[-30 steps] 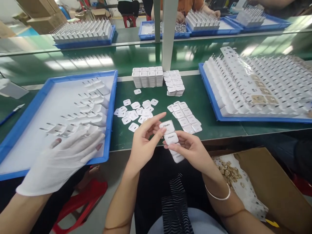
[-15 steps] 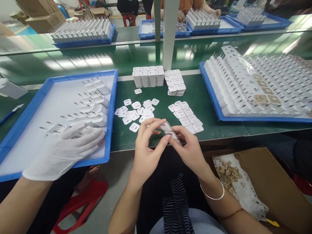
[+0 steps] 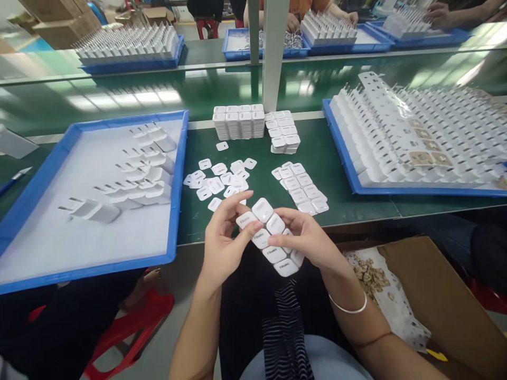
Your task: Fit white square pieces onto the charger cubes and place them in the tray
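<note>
Over lap, left hand (image 3: 222, 244) and right hand (image 3: 307, 240) grip white plates (image 3: 269, 237), fingers curled.

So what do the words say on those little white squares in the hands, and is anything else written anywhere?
"Fibaks", or something close to it: grey print on the white caps fanned out between the left hand and the right hand; the letters are small, so the spelling is unsure.
Loose caps on the green table: grey marks, too small to read.
Chargers in the blue trays: no readable text.
</note>
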### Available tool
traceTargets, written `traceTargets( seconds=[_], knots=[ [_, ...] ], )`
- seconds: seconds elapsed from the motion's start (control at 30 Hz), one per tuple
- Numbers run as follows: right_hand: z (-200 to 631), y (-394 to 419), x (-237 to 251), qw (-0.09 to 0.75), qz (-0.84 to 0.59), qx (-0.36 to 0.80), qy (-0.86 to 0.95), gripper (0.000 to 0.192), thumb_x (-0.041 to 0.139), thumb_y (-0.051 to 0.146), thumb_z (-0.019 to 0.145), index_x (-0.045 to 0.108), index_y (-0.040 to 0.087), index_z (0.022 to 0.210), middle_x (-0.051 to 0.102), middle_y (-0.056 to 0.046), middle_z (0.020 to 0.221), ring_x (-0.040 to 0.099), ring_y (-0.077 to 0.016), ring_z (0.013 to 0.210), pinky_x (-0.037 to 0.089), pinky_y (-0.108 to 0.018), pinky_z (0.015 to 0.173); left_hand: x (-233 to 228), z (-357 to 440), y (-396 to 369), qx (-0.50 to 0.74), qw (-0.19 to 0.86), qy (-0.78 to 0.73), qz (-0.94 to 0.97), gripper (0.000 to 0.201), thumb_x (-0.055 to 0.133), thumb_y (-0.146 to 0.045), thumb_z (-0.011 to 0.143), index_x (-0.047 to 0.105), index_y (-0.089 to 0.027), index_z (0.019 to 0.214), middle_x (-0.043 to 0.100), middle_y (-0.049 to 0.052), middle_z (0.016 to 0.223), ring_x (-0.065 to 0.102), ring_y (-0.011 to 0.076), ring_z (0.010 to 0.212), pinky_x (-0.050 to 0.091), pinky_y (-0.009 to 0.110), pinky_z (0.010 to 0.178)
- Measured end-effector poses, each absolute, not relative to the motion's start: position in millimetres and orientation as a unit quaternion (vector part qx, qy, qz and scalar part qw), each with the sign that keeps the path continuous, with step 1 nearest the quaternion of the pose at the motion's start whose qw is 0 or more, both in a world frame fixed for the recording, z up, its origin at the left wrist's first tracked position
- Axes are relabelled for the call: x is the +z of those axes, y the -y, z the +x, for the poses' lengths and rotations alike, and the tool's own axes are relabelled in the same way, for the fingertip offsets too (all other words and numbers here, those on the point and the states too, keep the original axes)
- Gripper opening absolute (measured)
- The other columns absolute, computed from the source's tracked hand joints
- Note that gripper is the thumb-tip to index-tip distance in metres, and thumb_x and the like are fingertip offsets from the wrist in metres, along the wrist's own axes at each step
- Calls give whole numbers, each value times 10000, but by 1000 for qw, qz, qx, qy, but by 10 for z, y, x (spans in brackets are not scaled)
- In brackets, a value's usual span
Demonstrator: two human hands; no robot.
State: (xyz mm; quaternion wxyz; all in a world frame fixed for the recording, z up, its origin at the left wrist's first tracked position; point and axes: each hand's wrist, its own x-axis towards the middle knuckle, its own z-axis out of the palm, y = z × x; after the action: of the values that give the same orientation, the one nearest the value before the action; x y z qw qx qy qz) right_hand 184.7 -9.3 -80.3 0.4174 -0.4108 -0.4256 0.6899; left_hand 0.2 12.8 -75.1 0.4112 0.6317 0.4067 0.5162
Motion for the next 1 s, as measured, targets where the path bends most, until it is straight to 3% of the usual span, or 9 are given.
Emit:
traceTargets(
  seconds=[0.1, 0.23, 0.37, 0.57, 0.7, 0.83, 1.0],
  knots=[
    [1824, 90, -820, 409, -415, 705, 405, 300, 871, 369, 729, 731, 157, 888, 706, -15, 785, 625, -137, 675, 513, -253, 621, -733, -45, -151, 450, 311, -392, 740, 389, 654, -206, 957, 660, -321, 1330, 633, 33, 970, 597, 137, 866, 516, 269, 765],
    [1800, 104, -808, 432, -429, 653, 451, 240, 814, 351, 798, 699, 141, 773, 654, -3, 700, 563, -115, 627, 457, -227, 580, -672, -49, -115, 337, 221, -397, 824, 323, 586, -273, 1000, 673, -236, 1309, 624, 112, 1313, 611, 222, 1155, 517, 378, 952],
    [1827, 111, -789, 444, -417, 614, 502, 227, 783, 340, 838, 719, 140, 751, 658, -12, 690, 547, -116, 631, 443, -223, 573, -601, -40, -66, 307, 328, -392, 803, 319, 631, -335, 980, 692, -202, 1264, 753, 67, 1161, 707, 190, 1047, 551, 305, 903],
    [1874, 106, -826, 433, -377, 593, 564, 208, 767, 329, 863, 753, 143, 772, 629, 8, 622, 491, -91, 554, 394, -208, 514, -532, -35, -41, 348, 470, -398, 707, 193, 711, -299, 929, 790, -250, 1097, 799, 4, 1064, 735, 133, 906, 540, 207, 774],
    [1899, 107, -876, 436, -366, 585, 577, 229, 754, 316, 871, 737, 139, 728, 631, 12, 590, 481, -81, 515, 376, -200, 482, -553, -6, -56, 354, 547, -404, 642, 136, 729, -323, 911, 827, -257, 980, 802, -3, 915, 691, 123, 778, 493, 211, 669],
    [1928, 132, -882, 415, -363, 592, 588, 209, 774, 317, 847, 762, 129, 756, 687, -18, 637, 533, -102, 537, 420, -219, 511, -574, -11, -94, 344, 591, -411, 603, 258, 672, -378, 944, 836, -212, 832, 717, 1, 656, 544, 93, 581, 378, 222, 535],
    [1939, 137, -824, 401, -376, 608, 573, 196, 776, 274, 844, 720, 124, 730, 641, 11, 611, 505, -78, 531, 397, -191, 501, -531, -31, -79, 289, 559, -427, 649, 203, 712, -389, 914, 831, -238, 979, 796, 23, 910, 655, 151, 766, 456, 239, 650]
  ],
)
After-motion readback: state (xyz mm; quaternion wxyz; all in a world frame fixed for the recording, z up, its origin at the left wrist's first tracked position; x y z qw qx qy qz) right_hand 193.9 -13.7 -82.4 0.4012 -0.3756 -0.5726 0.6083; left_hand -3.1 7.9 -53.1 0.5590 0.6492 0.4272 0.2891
